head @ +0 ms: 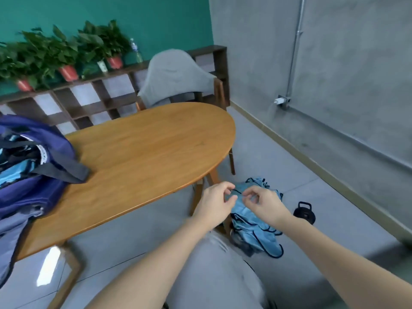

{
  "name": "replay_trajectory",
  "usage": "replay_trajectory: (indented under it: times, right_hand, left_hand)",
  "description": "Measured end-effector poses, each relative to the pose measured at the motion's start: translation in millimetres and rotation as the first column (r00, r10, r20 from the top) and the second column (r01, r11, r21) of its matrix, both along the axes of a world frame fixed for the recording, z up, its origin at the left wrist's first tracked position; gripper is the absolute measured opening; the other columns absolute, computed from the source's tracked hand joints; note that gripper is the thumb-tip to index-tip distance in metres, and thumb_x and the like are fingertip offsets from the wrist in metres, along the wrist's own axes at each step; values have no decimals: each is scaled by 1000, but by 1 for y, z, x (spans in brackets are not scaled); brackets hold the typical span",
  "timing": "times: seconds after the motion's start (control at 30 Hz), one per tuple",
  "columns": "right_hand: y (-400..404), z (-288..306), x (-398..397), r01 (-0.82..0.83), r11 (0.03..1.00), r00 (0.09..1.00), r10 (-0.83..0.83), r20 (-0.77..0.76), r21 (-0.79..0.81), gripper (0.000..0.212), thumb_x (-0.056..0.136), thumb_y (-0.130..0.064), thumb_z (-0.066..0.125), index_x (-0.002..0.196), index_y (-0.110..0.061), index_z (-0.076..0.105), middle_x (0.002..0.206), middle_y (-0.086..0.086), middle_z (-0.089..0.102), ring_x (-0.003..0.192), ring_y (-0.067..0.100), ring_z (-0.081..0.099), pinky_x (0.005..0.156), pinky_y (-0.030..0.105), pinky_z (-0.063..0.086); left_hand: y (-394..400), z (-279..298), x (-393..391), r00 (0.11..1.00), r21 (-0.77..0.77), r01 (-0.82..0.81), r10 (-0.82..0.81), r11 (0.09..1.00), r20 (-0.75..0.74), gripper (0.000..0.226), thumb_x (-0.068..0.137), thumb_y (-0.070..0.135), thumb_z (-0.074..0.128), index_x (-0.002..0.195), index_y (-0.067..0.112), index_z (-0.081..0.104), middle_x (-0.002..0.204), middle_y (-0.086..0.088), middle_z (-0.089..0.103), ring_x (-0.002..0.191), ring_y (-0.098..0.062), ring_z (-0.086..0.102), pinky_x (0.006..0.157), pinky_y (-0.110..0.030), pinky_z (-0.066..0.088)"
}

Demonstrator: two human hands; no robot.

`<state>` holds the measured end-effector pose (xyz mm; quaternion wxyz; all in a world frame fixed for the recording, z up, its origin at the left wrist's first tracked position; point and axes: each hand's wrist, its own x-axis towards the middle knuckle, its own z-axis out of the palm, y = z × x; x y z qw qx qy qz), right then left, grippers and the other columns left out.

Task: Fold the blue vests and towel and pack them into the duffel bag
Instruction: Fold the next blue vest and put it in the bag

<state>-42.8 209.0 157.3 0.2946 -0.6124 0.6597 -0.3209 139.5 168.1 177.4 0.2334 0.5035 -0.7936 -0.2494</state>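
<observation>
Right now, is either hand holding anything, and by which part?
Both the left hand and the right hand pinch a blue vest at its top, dark-trimmed edge; the rest hangs down beside the table.

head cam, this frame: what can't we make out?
- Duffel bag: cut off by the left edge; contents mostly hidden by its straps.
- Blue vests: heaped on the floor, partly behind both hands; count unreadable.
- Left hand and right hand: fingers curled over the fabric, but the grip itself is blurred.
- Towel: not identifiable anywhere.
- Black object on the floor: too small to identify.
</observation>
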Motion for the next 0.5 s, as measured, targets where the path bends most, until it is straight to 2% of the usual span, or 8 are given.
replay_trajectory:
  times: [0.07,0.13,0.2,0.27,0.33,0.5]
  right_hand:
    - [-2,-26,-20,47,997,999,-48,17,66,10,94,-28,65,102,-24,67,90,-12,65,78,6,60,66,9,41]
    - [-6,-52,-37,89,985,995,-95,32,146,10,94,-31,64,102,-26,66,92,-11,65,80,9,60,69,18,44]
    - [-11,-78,-50,106,971,993,-113,21,216,12,96,-31,63,105,-24,67,95,-10,66,81,8,60,71,22,44]
    - [-20,-103,-62,107,960,994,-108,-8,257,17,96,-32,63,108,-21,67,99,-8,68,84,10,61,76,25,48]
    - [-31,-127,-72,113,947,993,-114,-16,301,19,96,-31,63,110,-19,68,99,-8,69,87,14,63,80,29,52]
    - [-65,-186,-81,125,905,991,-129,-17,406,21,95,-32,63,111,-20,68,97,-9,66,93,18,64,84,33,54]
  left_hand:
    - [-12,-17,-21,999,78,0,-4,997,50,31,92,34,69,122,26,66,102,8,67,89,-10,64,89,-32,53]
    - [-23,-38,-40,997,138,-28,17,990,79,32,93,33,67,124,24,65,105,5,69,96,-13,64,90,-30,51]
    - [-35,-63,-52,993,214,-77,55,974,107,34,95,34,66,126,23,64,108,3,70,99,-15,64,87,-26,48]
    - [-49,-88,-62,987,283,-99,57,954,152,36,94,36,67,128,22,62,108,2,70,98,-17,65,89,-30,53]
    - [-64,-110,-70,980,310,-103,43,945,193,37,94,36,67,128,23,61,108,1,70,99,-20,66,92,-37,55]
    - [-96,-161,-88,952,363,-69,-47,929,302,39,96,34,64,133,23,57,109,-1,70,104,-24,63,87,-38,55]
